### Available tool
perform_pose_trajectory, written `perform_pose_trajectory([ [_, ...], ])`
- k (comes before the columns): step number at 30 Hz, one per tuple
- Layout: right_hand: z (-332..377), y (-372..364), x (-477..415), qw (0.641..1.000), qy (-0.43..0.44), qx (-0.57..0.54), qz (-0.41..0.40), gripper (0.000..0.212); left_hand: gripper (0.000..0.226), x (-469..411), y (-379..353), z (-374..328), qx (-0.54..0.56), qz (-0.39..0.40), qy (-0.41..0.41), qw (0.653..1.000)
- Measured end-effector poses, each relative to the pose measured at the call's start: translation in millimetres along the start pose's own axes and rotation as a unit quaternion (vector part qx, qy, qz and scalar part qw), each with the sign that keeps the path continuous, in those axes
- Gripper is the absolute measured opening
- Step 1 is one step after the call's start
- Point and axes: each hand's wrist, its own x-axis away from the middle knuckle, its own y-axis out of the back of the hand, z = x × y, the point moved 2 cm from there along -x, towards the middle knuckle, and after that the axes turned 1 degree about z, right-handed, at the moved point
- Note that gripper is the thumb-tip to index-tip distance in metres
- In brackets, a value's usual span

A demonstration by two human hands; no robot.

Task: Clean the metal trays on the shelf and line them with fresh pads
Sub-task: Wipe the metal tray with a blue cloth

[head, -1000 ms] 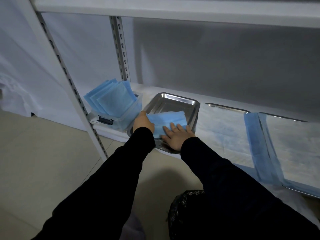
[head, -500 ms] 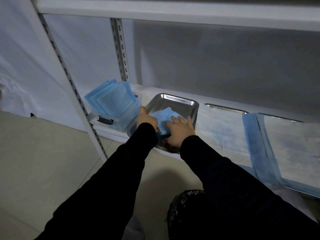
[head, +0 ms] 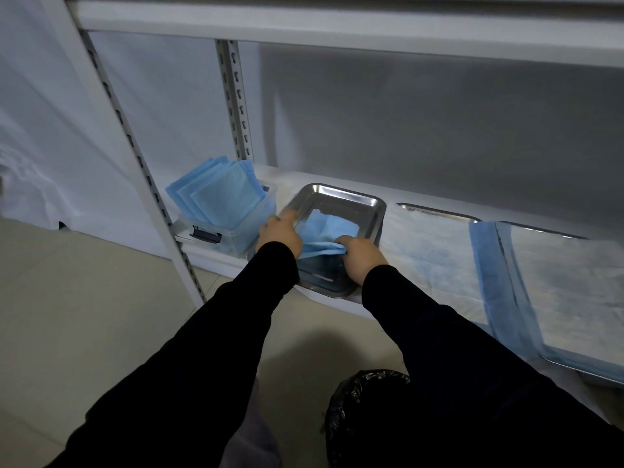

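Note:
A bare metal tray (head: 351,201) sits on the lower shelf, left of centre. Over its near half a folded blue pad (head: 326,231) is held between both hands. My left hand (head: 280,233) grips the pad's left edge at the tray's left rim. My right hand (head: 363,256) pinches the pad's near right corner. To the right stand two more trays, one (head: 439,211) covered by a white pad (head: 435,261), the other (head: 580,369) lined with a blue-edged pad (head: 570,285).
A clear plastic box (head: 226,236) of folded blue pads (head: 217,195) stands left of the tray. A slanted shelf upright (head: 145,173) runs past the box. A black bin bag (head: 364,400) sits on the floor below. The upper shelf board (head: 337,25) hangs overhead.
The pad lay flat under my right palm; now both hands have gathered it and hold it partly lifted and spread over the tray. My right hand moved to the right.

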Motion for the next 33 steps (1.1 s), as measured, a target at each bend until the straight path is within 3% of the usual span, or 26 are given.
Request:
perform_pose_trajectory([
  [5, -4.4, 5.1, -2.3, 0.999, -0.025, -0.042, -0.011, 0.029, 0.057, -4.1, -12.7, 0.4, -0.112, 0.104, -0.112, 0.982],
  [9, -11.0, 7.2, -2.4, 0.996, -0.044, -0.072, -0.019, 0.027, 0.072, 6.8, -13.8, -1.9, -0.078, 0.171, -0.093, 0.978],
  [11, -11.5, 8.6, -0.3, 0.993, -0.052, -0.1, -0.026, 0.027, 0.066, 6.3, -12.8, -3.4, -0.021, 0.147, -0.084, 0.985],
  [15, -11.2, 12.1, 2.2, 0.982, -0.073, -0.168, -0.042, 0.014, 0.03, 0.5, -9.5, -5.3, 0.029, 0.085, -0.075, 0.993],
  [17, -10.8, 14.3, 2.0, 0.979, -0.082, -0.181, -0.046, 0.02, 0.036, -4.1, -9.4, -5.0, 0.099, 0.074, -0.033, 0.992],
  [20, -9.8, 15.9, -0.7, 0.986, -0.095, -0.123, -0.057, 0.032, 0.042, -9.8, -10.1, -6.9, 0.053, 0.083, -0.019, 0.995],
  [27, -9.3, 11.9, -3.3, 0.988, -0.123, -0.06, -0.068, 0.034, 0.048, -16.4, -17.4, -4.5, 0.005, 0.08, 0.0, 0.997],
  [33, -8.6, 8.4, -2.5, 0.996, -0.013, 0.002, -0.091, 0.071, 0.051, -18.2, -29.6, -1.1, 0.004, 0.044, 0.037, 0.998],
])
